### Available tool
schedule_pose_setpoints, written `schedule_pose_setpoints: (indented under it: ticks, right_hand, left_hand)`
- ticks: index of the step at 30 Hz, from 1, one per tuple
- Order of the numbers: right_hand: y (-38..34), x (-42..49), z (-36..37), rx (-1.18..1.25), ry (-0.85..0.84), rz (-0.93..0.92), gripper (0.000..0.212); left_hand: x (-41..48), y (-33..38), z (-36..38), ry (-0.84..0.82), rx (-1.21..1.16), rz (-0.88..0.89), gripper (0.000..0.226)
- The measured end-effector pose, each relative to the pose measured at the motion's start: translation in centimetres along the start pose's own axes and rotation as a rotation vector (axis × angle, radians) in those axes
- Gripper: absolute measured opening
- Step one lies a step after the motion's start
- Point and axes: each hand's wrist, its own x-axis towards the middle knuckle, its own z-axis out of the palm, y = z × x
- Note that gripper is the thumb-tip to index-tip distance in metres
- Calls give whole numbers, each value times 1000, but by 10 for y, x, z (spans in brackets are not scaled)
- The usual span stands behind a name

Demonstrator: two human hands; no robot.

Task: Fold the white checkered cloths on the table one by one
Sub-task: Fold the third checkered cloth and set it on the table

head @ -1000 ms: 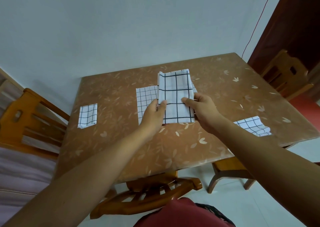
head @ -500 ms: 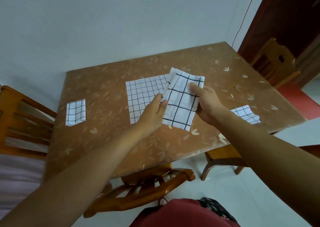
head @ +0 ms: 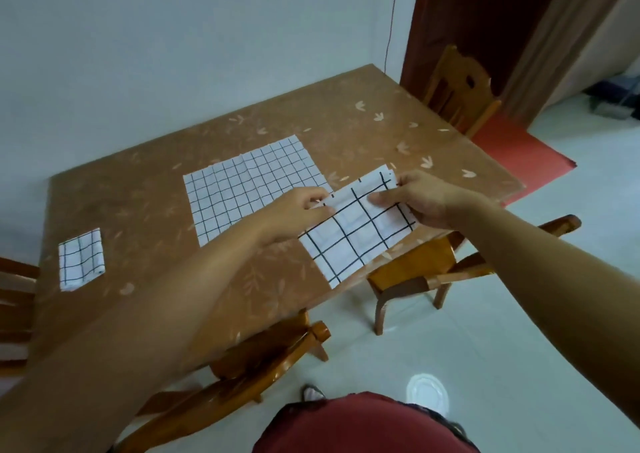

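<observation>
"When I checked the head view, both hands were on the folded white cloth with the bold black check (head: 356,231). The left hand (head: 294,213) pinched its upper left edge, fingers curled onto the fabric. The right hand (head: 419,200) gripped the upper right end, thumb lying across the top."

"Where was that cloth?"

"It was slanted over the near right edge of the brown table with the pale leaf print (head: 138,203). Its lower corner reached past the table edge, above a wooden chair (head: 433,272). I could not tell whether it touched the tabletop."

"And the other cloths?"

"I saw 2 more. A large white cloth with a fine black grid (head: 249,186) lay flat and unfolded near the middle of the table, just beyond the left hand, which covered its near right corner. A small folded white checkered cloth (head: 81,258) sat near the left edge, well apart from both hands."

"Anything else around the table?"

"A second wooden chair (head: 242,366) was tucked under the near edge. A third chair (head: 460,96) stood beyond the far right corner beside a red floor mat (head: 519,148). At the bottom of the view I saw the person's dark red shirt (head: 363,425)."
</observation>
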Motion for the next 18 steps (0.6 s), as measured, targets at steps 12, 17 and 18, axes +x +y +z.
schedule_pose_setpoints:
  ticks: [12,17,18]
  right_hand:
    - [102,-133,-166,300,465,-77,22]
    - [141,-178,-225,230,559,-53,23]
    - [146,-186,-235,227,574,-44,24]
  left_hand:
    - [57,122,204,311,-457,-51,50]
    - [87,152,272,269,-202,55,35]
    - [92,158,283,257,-195,55,34]
